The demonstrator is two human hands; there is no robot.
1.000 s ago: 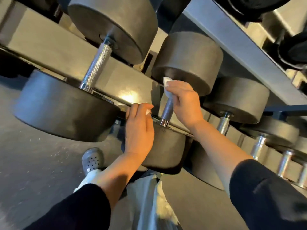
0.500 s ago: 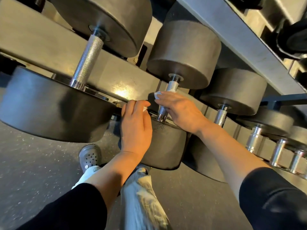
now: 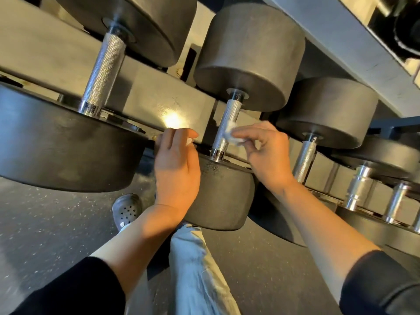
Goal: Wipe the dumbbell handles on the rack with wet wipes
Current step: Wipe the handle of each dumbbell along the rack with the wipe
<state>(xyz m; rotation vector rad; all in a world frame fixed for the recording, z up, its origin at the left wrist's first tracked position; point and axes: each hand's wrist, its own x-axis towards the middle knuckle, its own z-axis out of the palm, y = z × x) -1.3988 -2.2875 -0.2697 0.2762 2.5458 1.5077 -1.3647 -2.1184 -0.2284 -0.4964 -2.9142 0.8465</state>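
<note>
On the rack (image 3: 159,96), the right hand (image 3: 266,153) pinches a crumpled wipe (image 3: 231,133) against the middle handle (image 3: 227,126), the left hand (image 3: 176,164) rests curled beside it gripping something white, so several handles to its right probably remain.

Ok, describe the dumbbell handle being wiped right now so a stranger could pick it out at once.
On the lower rail of the dumbbell rack, find the knurled steel handle between the two hands. Unlike its neighbours, it has a crumpled white wet wipe against it, pinched by the right hand.
</note>
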